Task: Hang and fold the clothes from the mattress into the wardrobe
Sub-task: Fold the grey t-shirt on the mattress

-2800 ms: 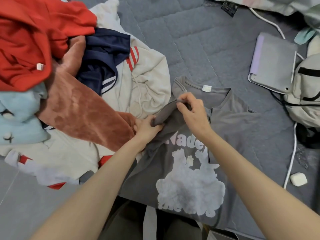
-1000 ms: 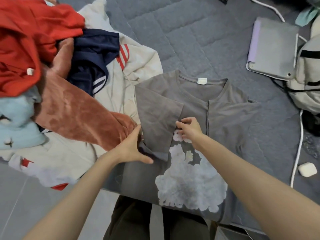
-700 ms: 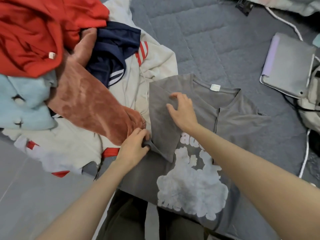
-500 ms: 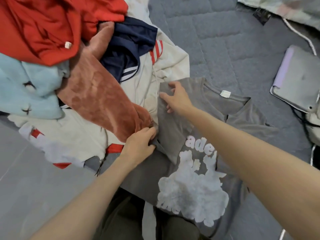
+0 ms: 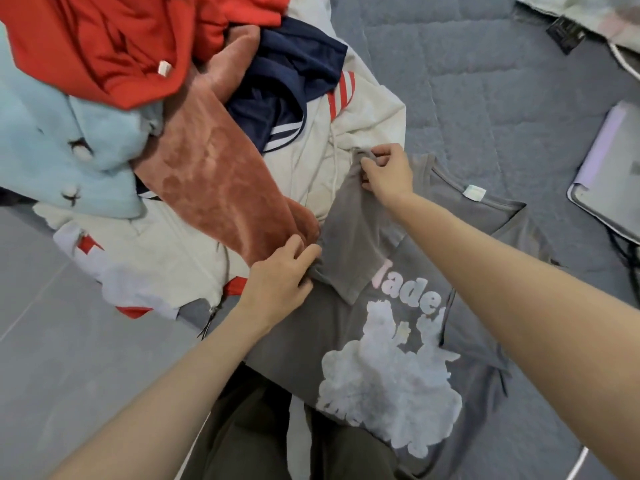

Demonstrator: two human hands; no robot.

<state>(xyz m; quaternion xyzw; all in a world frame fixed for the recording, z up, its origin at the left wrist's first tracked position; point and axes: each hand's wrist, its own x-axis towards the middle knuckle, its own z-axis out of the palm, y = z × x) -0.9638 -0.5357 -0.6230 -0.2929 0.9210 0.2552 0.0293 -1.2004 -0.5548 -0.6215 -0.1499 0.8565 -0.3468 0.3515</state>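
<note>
A grey quilted mattress (image 5: 467,81) fills the upper right of the frame, with grey floor (image 5: 52,341) at lower left. A heap of clothes covers the upper left: a red garment (image 5: 121,39), a pale blue fleece (image 5: 52,143), a rust velvet piece (image 5: 221,188), a navy top (image 5: 287,74) and a cream hoodie (image 5: 346,133).

The grey T-shirt (image 5: 311,327) lies flat, print side up, from the centre to the lower right, at the mattress edge nearest the person. Its far side is already folded in. Its near sleeve (image 5: 349,237) is turned inward across the chest, partly covering the pale lettering.

Half a second ago the right hand (image 5: 388,174) lay flat, smoothing the shoulder. Now, just above centre, its fingers are curled and pinch the shoulder corner, lifting a small peak of cloth. The left hand (image 5: 280,275), at centre, keeps its pinch on the side edge below the sleeve, touching the rust velvet piece.

With both ends of that edge held, the sleeve step looks finished, and the next move is probably to fold this side towards the middle. The shirt is not yet a folded bundle, and the wardrobe is out of view.

A small white label (image 5: 474,192) shows inside the collar, right of centre.
</note>
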